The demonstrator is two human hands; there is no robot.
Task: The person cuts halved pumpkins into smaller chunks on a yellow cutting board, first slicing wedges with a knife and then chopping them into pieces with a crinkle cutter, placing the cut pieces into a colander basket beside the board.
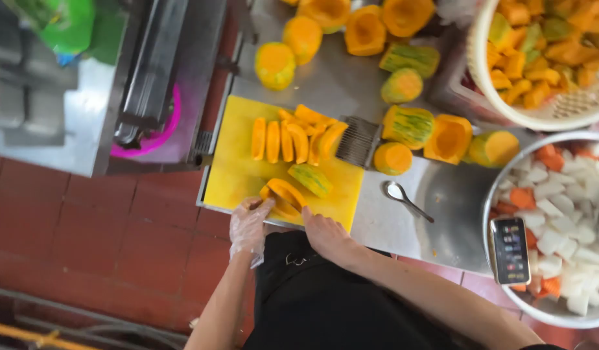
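Note:
A yellow cutting board (234, 175) lies on a steel counter. My left hand (249, 225), in a clear plastic glove, has its fingertips on curved orange pumpkin slices (283, 196) at the board's near edge. My bare right hand (325, 234) rests at the same edge just right of those slices, with the thumb against them and the fingers hidden. A green-skinned pumpkin piece (310, 179) lies just beyond. A row of cut slices (293, 139) sits at the board's far side, beside a wavy-bladed cutter (358, 141).
Halved pumpkin pieces (410, 126) spread across the steel counter (338, 78). A spoon (403, 198) lies right of the board. A white basket (539, 116) holds pumpkin chunks. A metal bowl (507, 285) holds white and orange vegetable pieces, with a phone (510, 251) on its rim. Red tiled floor lies to the left.

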